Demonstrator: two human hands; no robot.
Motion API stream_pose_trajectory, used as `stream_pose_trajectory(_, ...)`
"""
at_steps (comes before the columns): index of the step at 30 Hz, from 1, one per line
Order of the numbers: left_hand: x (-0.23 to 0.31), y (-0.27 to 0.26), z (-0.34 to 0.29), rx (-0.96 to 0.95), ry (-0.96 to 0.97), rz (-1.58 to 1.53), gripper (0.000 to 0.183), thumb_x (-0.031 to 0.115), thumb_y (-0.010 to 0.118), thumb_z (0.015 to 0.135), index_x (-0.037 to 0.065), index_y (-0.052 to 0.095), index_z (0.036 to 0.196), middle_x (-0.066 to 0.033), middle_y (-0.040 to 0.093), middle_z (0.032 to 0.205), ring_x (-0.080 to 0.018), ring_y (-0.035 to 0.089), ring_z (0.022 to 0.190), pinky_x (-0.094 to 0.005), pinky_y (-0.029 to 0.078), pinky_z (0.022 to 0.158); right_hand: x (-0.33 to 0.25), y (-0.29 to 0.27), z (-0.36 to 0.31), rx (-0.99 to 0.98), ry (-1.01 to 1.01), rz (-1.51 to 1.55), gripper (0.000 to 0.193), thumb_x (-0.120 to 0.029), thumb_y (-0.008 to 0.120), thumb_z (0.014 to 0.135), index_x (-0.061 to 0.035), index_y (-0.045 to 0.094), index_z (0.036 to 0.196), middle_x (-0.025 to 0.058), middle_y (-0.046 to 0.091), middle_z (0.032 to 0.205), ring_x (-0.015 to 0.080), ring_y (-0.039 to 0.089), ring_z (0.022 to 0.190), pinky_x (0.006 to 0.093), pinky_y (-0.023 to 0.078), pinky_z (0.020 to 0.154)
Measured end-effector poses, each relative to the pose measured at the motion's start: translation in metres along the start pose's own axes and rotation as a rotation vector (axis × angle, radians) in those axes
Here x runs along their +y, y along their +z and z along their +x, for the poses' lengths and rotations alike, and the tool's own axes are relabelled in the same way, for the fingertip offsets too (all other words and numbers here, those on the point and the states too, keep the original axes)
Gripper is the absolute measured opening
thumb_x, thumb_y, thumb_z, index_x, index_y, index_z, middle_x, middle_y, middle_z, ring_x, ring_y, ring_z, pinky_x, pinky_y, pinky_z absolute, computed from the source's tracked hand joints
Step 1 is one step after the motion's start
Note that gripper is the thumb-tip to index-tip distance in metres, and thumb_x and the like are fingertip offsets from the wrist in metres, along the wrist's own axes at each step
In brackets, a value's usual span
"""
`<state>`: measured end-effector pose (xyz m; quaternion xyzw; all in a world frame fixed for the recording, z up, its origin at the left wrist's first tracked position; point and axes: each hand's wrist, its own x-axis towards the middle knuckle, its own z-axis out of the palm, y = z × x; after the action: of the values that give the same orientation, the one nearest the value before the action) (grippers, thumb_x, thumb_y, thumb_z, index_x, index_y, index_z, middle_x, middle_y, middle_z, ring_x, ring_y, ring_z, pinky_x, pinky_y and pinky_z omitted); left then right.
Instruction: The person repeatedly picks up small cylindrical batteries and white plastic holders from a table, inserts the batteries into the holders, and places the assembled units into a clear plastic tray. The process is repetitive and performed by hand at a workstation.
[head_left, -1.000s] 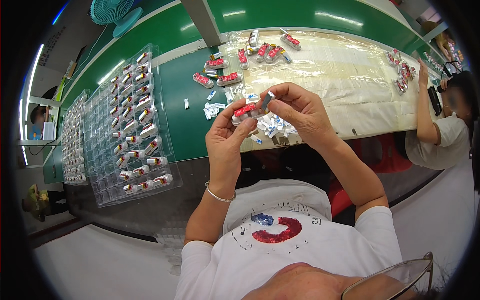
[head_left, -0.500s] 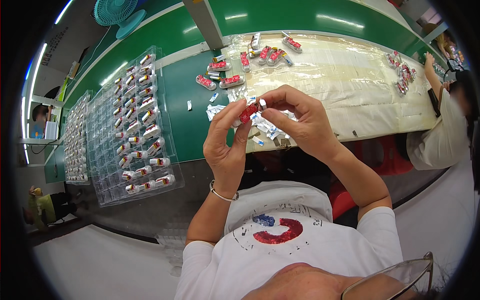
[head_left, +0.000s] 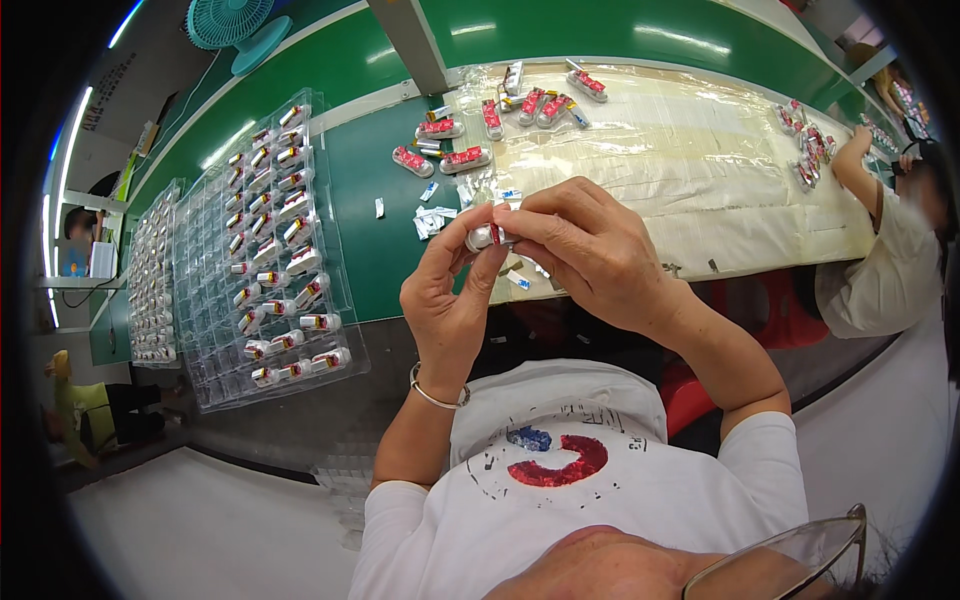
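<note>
My left hand (head_left: 448, 295) is closed, its thumb and fingers pinching a small silver-white oval casing (head_left: 480, 238) with a red circuit board at one end. Over the board, the thumb and fingertips of my right hand (head_left: 605, 255) press together on the same piece and hide most of it. Whether a silver battery is also under those fingertips does not show. Just beyond my hands lie white and blue backing-paper scraps (head_left: 432, 220). Similar casings with red boards (head_left: 465, 160) lie on the bench, some with silver batteries beside them.
At left stands a clear plastic tray (head_left: 205, 290) with rows of silver pieces, and a second filled tray (head_left: 152, 290) beyond it. Cream sheeting (head_left: 680, 190) covers the green bench. A metal post (head_left: 410, 45) rises at the back, near a teal fan (head_left: 235, 30). A co-worker's arm (head_left: 855, 165) reaches in at right.
My right hand has come in against the casing, and the silver battery it held is now hidden. The casing has turned, with its silver-white side showing. The co-worker's arm at right has shifted.
</note>
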<state>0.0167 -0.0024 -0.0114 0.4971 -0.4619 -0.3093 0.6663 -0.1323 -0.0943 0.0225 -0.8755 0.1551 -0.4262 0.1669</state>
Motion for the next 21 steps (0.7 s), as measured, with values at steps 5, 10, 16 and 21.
stream_pose_trajectory(5, 0.003, -0.001, 0.000, -0.018, -0.007, 0.003, 0.038, -0.002, 0.068, 0.091, -0.008, 0.059, 0.127, -0.0140, 0.066, 0.119, -0.0158, 0.064, 0.107, -0.0278, 0.052, 0.095, 0.001, 0.002, -0.003, 0.016, -0.017, -0.025, 0.029, -0.009, 0.074, 0.079, -0.0076, 0.068, 0.107, 0.0043, 0.066, 0.095, 0.0215, 0.064, 0.085, 0.0300, 0.055, 0.063)
stream_pose_trajectory(10, 0.008, 0.000, -0.001, -0.019, -0.027, -0.018, 0.038, -0.002, 0.067, 0.091, -0.008, 0.059, 0.127, -0.0139, 0.066, 0.119, -0.0156, 0.064, 0.107, -0.0276, 0.052, 0.094, -0.001, 0.002, -0.003, 0.036, -0.009, -0.005, 0.030, -0.008, 0.075, 0.079, -0.0070, 0.069, 0.108, 0.0054, 0.066, 0.094, 0.0219, 0.065, 0.085, 0.0307, 0.056, 0.063)
stream_pose_trajectory(16, 0.009, 0.002, -0.002, -0.013, 0.014, 0.010, 0.038, -0.002, 0.066, 0.091, -0.008, 0.058, 0.128, -0.0162, 0.067, 0.120, -0.0169, 0.065, 0.107, -0.0278, 0.052, 0.094, -0.002, 0.003, -0.005, 0.048, 0.002, 0.044, 0.031, -0.006, 0.075, 0.079, -0.0059, 0.070, 0.109, 0.0075, 0.067, 0.093, 0.0233, 0.065, 0.085, 0.0308, 0.056, 0.063)
stream_pose_trajectory(21, 0.008, 0.000, -0.001, -0.026, 0.023, 0.013, 0.037, 0.002, 0.067, 0.092, -0.005, 0.060, 0.128, -0.0154, 0.068, 0.119, -0.0170, 0.066, 0.106, -0.0290, 0.054, 0.093, -0.003, 0.002, -0.005, 0.053, 0.004, 0.045, 0.030, -0.005, 0.074, 0.078, -0.0053, 0.070, 0.109, 0.0077, 0.066, 0.094, 0.0236, 0.065, 0.085, 0.0308, 0.056, 0.062)
